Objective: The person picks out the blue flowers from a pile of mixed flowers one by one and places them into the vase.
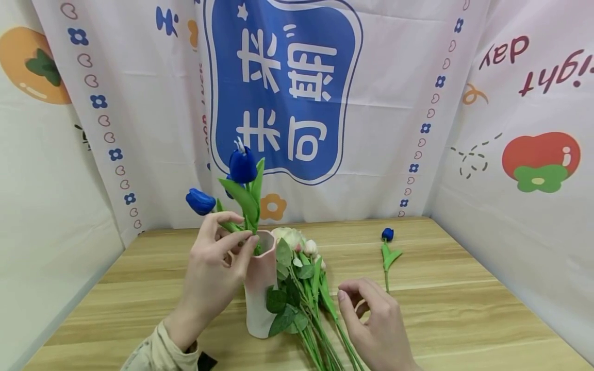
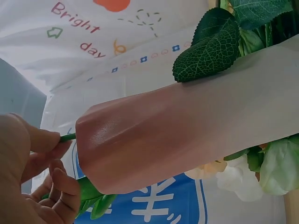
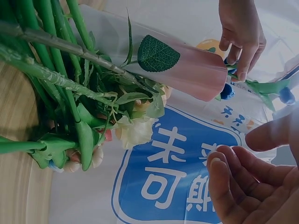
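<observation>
A tall vase (image 1: 261, 293), pink at the top and white below, stands upright left of the table's middle. At its mouth my left hand (image 1: 215, 270) pinches a green stem (image 2: 68, 137) between thumb and fingertip. Blue tulips rise around that hand: one upright bloom (image 1: 243, 166) above the vase and another tulip (image 1: 201, 201) leaning left, with one more partly hidden behind. My right hand (image 1: 378, 322) hovers to the right of the vase, fingers loosely bent and holding nothing. Between them lies a bunch of flowers, its long green stems (image 3: 60, 84) pointing toward me.
Cream and pale pink blooms (image 1: 290, 238) of the bunch lie just behind and right of the vase. A single blue tulip (image 1: 387, 235) lies on the wooden table (image 1: 464, 288) at the right. Printed white cloth (image 1: 385, 129) hangs at the back and sides.
</observation>
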Demonstrator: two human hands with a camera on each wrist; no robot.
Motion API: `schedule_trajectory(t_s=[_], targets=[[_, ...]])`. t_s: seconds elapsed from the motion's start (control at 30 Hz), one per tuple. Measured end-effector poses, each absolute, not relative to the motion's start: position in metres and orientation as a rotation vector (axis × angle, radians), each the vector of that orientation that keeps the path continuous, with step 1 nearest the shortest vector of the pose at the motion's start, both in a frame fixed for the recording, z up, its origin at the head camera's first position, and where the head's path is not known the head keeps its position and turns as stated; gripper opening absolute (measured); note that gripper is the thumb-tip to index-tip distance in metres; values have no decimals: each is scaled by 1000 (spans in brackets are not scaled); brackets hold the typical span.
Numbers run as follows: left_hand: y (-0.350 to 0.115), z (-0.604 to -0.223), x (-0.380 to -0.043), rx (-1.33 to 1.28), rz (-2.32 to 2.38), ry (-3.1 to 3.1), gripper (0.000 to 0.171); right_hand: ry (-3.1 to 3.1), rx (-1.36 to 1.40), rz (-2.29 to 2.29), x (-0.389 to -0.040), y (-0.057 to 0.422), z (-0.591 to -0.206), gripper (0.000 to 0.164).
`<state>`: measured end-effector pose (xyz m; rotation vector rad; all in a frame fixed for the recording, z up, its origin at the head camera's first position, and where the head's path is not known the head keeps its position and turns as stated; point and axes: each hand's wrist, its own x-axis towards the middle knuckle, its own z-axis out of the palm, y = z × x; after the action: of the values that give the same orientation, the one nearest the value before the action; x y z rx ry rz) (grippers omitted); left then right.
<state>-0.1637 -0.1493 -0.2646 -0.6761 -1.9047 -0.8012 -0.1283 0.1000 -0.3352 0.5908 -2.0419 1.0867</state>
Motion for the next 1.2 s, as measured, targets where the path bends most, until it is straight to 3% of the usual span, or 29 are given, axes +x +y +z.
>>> schedule_trajectory(t_s=[0.57,1.2], targets=[[-151,-270,-166,-540,-663,-2035,12,-2050,587,1092,-129,101,-335,20],[-158,-290,-158,-324,-958,-1872,10,-2060,583,1083,-128,101,-333,19]])
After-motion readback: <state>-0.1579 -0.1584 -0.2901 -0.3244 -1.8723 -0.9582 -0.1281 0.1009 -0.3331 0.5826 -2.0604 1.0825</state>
